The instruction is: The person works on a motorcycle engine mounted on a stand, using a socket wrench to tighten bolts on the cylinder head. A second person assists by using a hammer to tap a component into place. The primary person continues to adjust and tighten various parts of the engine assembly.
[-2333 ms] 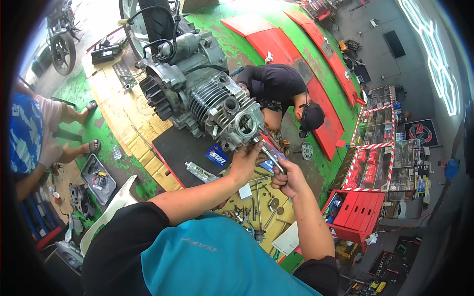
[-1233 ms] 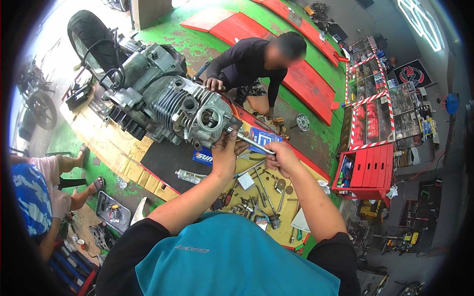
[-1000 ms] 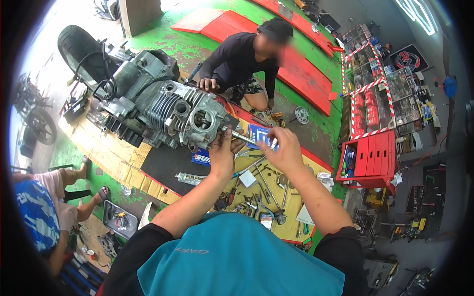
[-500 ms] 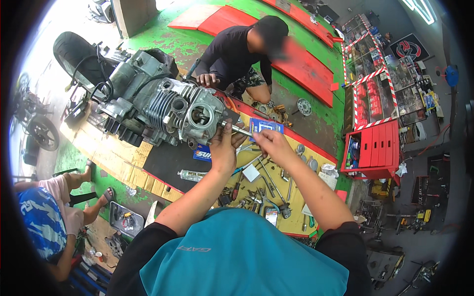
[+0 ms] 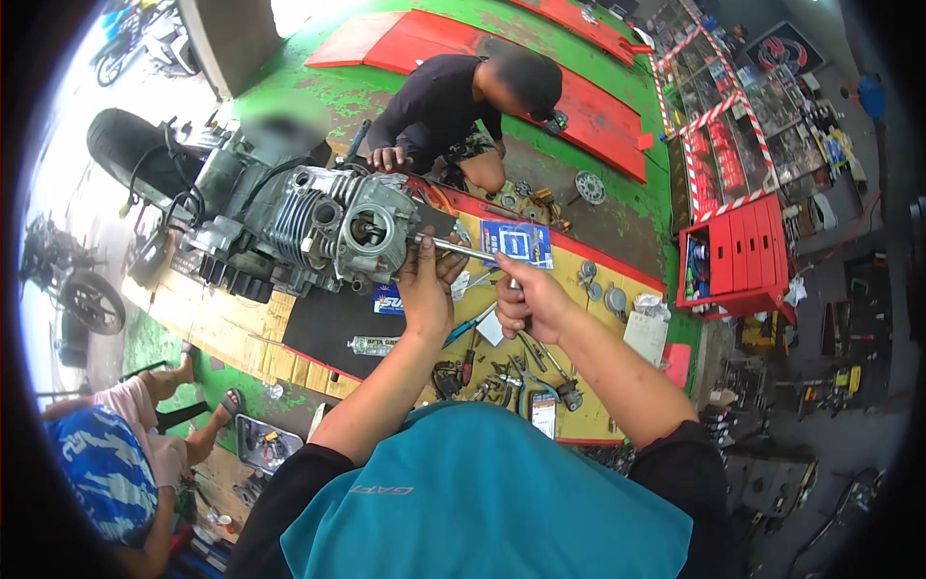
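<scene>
A large grey motorcycle engine point(image 5: 304, 220) with a finned cylinder and an open round housing at its right end rests on the bench, rear tyre attached at the left. A long chrome socket tool point(image 5: 463, 246) sticks out from that end. My left hand point(image 5: 430, 289) is closed round its inner part, against the engine. My right hand point(image 5: 531, 304) is closed round the tool's outer end, with fingers curled downward. Below them, the yellow bench top point(image 5: 579, 386) holds several wrenches, pliers, small metal parts and a blue flat packet point(image 5: 516, 234).
A co-worker point(image 5: 429, 106) in black kneels beyond the bench, one hand on it by the engine. Another person point(image 5: 106, 468) in blue camouflage sits at left. A red tool cabinet point(image 5: 738, 261) stands at right, red ramps point(image 5: 588, 130) behind. A parked motorcycle point(image 5: 82, 275) is at far left.
My right hand has shifted its grip on the chrome tool and now curls lower at its end. The co-worker has bent the head down. The whole view has shifted somewhat.
</scene>
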{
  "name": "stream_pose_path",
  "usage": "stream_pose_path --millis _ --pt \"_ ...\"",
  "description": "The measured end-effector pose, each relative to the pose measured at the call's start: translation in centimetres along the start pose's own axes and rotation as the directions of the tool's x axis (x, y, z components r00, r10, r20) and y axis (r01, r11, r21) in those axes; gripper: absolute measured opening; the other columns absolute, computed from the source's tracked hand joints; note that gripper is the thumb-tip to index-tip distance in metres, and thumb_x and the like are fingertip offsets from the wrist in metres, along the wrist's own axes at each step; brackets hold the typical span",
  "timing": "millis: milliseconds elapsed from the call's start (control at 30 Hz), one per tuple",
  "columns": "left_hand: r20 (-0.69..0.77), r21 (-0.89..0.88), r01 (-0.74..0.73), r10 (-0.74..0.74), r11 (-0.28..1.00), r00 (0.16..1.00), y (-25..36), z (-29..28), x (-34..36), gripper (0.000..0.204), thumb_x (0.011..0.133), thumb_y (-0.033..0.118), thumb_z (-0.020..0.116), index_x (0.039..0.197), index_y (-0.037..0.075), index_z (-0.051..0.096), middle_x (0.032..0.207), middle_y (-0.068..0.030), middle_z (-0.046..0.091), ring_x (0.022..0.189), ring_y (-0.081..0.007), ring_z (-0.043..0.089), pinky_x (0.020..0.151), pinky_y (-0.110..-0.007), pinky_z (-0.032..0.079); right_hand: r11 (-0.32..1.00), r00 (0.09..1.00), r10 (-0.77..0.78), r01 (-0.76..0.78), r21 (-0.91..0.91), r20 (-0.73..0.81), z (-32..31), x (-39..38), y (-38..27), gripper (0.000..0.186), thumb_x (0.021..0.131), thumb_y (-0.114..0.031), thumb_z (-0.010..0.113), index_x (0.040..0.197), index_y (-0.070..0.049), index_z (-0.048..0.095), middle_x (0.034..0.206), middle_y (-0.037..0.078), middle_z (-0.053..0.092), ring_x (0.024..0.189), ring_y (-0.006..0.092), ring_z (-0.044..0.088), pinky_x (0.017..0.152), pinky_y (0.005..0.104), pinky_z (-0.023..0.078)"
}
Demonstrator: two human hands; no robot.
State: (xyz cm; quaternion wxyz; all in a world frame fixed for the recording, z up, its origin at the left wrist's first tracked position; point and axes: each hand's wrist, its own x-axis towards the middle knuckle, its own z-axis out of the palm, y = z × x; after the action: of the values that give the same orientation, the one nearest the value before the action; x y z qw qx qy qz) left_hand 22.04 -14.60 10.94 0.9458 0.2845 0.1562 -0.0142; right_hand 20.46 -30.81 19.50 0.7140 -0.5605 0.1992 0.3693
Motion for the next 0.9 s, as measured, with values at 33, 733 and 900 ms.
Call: stream_pose_path --millis 33,733,900 --pt "0.004 0.015 -0.003 0.003 1.000 1.000 0.0 0.0 0.0 0.041 0.107 0.028 0.057 0.135 0.001 0.046 0.118 -0.0197 0.067 0.106 -0.0287 0.071 0.093 -0.040 0.059 0.981 0.984 0.123 -0.139 0.132 0.127 0.0 -0.4 -0.7 0.060 0.103 -0.058 0.048 0.059 -0.018 0.040 0.049 -0.003 0.034 0.045 0.0158 0.045 0.049 0.0389 0.045" --pt "0.197 0.326 0.117 -0.189 0.938 0.962 1.4 -1.1 -4.0 0.031 0.107 0.028 0.055 0.123 0.002 0.051 0.131 -0.0233 0.062 0.111 -0.0292 0.069 0.099 -0.043 0.057 0.413 0.370 -0.907 0.684 -0.602 -0.201 -0.5 -1.7 9.2 0.045 0.102 -0.021 0.061 0.142 -0.005 0.048 0.116 0.017 0.060 0.109 0.0318 0.061 0.091 0.0415 0.048" --pt "0.207 0.207 -0.001 -0.043 0.978 0.977 4.5 4.4 -3.5 0.050 0.108 0.035 0.051 0.143 0.000 0.044 0.133 -0.0193 0.061 0.115 -0.0257 0.066 0.100 -0.041 0.055 0.049 0.236 -0.966 0.580 -0.813 0.110 2.1 -4.2 2.7 0.042 0.094 -0.016 0.068 0.131 -0.004 0.053 0.116 0.018 0.060 0.103 0.0392 0.060 0.089 0.0462 0.049"
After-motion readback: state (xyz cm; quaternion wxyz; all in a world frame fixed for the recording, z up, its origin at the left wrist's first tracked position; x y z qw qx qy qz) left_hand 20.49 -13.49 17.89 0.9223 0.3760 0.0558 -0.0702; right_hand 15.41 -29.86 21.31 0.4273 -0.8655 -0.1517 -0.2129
